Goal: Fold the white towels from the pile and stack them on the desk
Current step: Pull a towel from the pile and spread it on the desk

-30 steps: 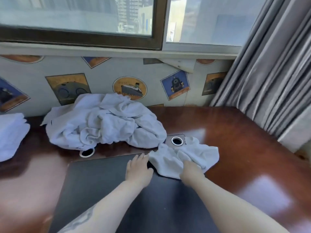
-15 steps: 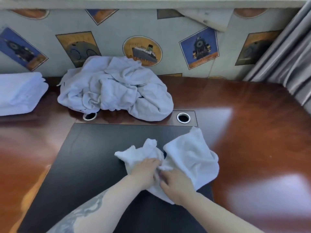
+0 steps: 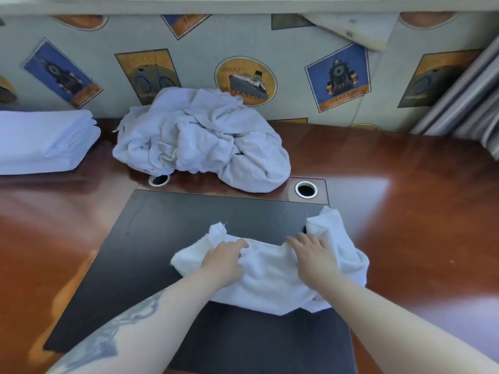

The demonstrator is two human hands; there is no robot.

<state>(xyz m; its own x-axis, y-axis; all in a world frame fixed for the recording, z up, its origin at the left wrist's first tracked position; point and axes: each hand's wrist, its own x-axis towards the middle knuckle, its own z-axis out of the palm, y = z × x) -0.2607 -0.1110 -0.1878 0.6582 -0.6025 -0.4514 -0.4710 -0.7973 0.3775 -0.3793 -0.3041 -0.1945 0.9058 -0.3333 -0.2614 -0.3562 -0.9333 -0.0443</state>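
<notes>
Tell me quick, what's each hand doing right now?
Left hand: fingers curled, gripping the white towel on the dark mat.
Right hand: open, fingers straight, pressing flat on the same towel.

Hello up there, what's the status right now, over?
Left hand gripping towel; right hand flat on it. Towel crumpled on dark mat, unfolded. Pile behind, folded stack far left; nothing blocking.
</notes>
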